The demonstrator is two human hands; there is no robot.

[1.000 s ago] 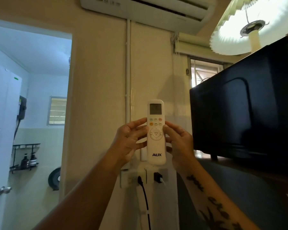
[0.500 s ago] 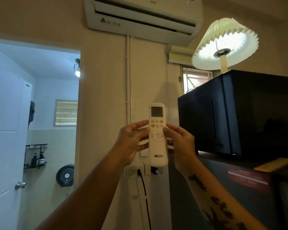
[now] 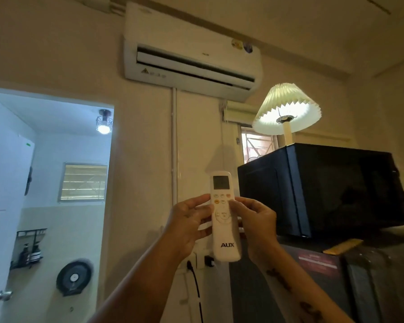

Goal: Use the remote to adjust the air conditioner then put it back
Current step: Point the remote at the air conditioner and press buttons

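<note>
Two hands hold the white remote (image 3: 224, 216) upright below the air conditioner (image 3: 191, 59): the left hand (image 3: 187, 226) wraps its left edge, and the right hand (image 3: 257, 226) grips the right edge with its thumb on the buttons. Over the last second the view has tilted up, so the whole wall unit now shows above the remote, while the grip looks unchanged, which suggests adjusting is under way and the return not yet begun

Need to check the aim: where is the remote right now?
In the head view the remote is upright at lower centre, held between the left hand and right hand, below the air conditioner.
</note>
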